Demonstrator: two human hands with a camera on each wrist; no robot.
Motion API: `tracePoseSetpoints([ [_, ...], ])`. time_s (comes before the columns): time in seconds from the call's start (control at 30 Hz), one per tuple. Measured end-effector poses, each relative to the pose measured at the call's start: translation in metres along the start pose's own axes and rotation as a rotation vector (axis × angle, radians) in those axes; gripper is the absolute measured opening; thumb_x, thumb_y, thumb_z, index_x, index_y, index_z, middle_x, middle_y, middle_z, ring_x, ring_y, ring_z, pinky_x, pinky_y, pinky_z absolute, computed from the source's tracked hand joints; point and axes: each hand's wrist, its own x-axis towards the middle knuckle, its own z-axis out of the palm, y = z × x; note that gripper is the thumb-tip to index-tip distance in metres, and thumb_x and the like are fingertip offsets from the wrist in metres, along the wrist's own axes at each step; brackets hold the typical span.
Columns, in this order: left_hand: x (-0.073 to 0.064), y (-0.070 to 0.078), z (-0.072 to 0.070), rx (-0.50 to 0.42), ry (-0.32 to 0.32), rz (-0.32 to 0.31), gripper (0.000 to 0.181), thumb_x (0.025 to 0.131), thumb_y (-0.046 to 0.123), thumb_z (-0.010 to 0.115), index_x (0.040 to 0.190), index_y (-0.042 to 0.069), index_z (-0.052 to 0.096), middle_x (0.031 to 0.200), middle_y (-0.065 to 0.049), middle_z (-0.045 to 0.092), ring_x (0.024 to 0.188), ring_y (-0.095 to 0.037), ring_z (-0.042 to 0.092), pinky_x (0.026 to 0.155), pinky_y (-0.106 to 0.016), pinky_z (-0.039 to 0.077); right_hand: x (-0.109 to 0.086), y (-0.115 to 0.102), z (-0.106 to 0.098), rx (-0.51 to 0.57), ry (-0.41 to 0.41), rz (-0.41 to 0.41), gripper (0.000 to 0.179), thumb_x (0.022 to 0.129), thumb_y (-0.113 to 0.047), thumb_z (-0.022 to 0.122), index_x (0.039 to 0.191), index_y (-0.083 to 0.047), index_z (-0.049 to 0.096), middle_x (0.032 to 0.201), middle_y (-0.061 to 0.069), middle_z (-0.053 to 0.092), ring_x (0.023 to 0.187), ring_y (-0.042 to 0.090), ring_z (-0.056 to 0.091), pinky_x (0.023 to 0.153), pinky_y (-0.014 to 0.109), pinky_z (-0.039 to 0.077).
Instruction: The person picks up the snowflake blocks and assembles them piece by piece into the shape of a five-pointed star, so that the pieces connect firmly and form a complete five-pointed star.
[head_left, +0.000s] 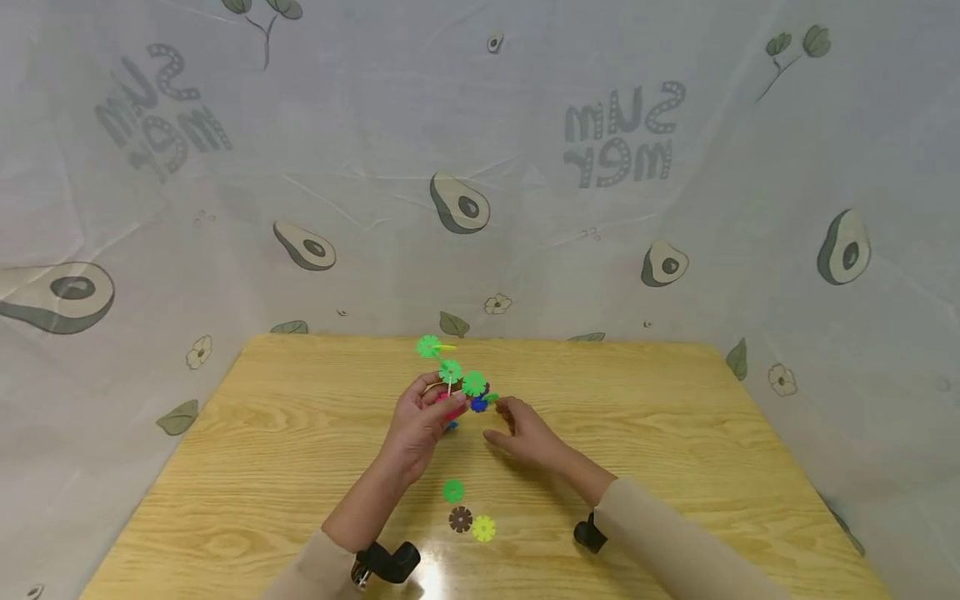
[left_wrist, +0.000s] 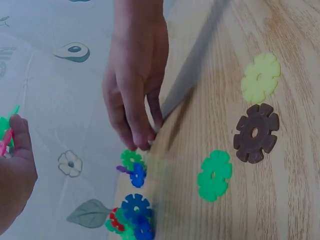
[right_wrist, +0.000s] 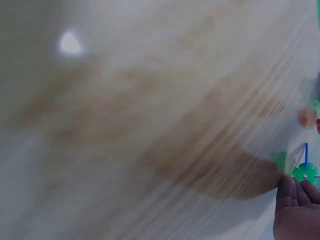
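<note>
My left hand [head_left: 416,425] grips a construction of notched flower-shaped plastic discs [head_left: 474,383] joined edge to edge, held above the table. Its thumb lies near a pink disc [head_left: 450,406]; green discs rise at the upper left, with a yellow one edge-on. Out to the right, a blue disc [head_left: 478,405] and a small green disc [head_left: 491,397] stick out. My right hand [head_left: 534,437] is beside that end, fingertips right at the green disc and thumb spread away from the fingers. In the left wrist view, more blue, green and red discs [left_wrist: 136,207] show lower on the construction.
Three loose discs lie on the wooden table [head_left: 660,433] nearer me: a green one [head_left: 447,495], a brown one [head_left: 455,527] and a yellow one [head_left: 478,534]. A pale cloth [head_left: 525,267] printed with avocados hangs behind the table and along its sides.
</note>
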Motion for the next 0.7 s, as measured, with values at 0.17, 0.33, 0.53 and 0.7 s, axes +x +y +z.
tracePoseSetpoints([
  [0.17, 0.002, 0.002, -0.001, -0.016, -0.007, -0.015, 0.04, 0.099, -0.009, 0.059, 0.135, 0.001, 0.045, 0.107, 0.005, 0.069, 0.097, -0.007, 0.073, 0.094, -0.024, 0.062, 0.022, 0.002, 0.008, 0.011, 0.064, 0.012, 0.06, 0.102, -0.014, 0.067, 0.147, 0.017, 0.041, 0.146, 0.036, 0.051, 0.137, 0.05, 0.051, 0.114, 0.06, 0.048],
  [0.33, 0.005, 0.002, -0.001, -0.028, 0.002, -0.01, 0.042, 0.099, -0.009, 0.058, 0.138, -0.001, 0.046, 0.109, 0.005, 0.071, 0.1, -0.008, 0.073, 0.093, -0.023, 0.062, 0.044, 0.004, 0.012, -0.041, 0.131, -0.045, 0.056, 0.099, -0.01, 0.07, 0.142, 0.016, 0.047, 0.136, 0.033, 0.059, 0.127, 0.045, 0.058, 0.108, 0.06, 0.051],
  [0.53, 0.007, 0.001, -0.002, -0.023, 0.021, -0.017, 0.04, 0.099, -0.009, 0.059, 0.137, -0.006, 0.048, 0.11, 0.002, 0.069, 0.103, -0.011, 0.071, 0.092, -0.023, 0.062, 0.067, 0.011, 0.02, -0.152, 0.175, -0.044, 0.05, 0.097, -0.013, 0.074, 0.137, 0.011, 0.055, 0.128, 0.026, 0.065, 0.118, 0.037, 0.061, 0.103, 0.052, 0.054],
  [0.7, 0.009, 0.0, 0.0, -0.019, 0.011, -0.019, 0.042, 0.098, -0.01, 0.058, 0.138, -0.008, 0.047, 0.111, 0.001, 0.067, 0.104, -0.01, 0.069, 0.092, -0.022, 0.062, 0.072, 0.012, 0.021, -0.179, 0.212, -0.027, 0.048, 0.098, -0.014, 0.074, 0.135, 0.01, 0.057, 0.129, 0.027, 0.065, 0.122, 0.041, 0.058, 0.108, 0.054, 0.052],
])
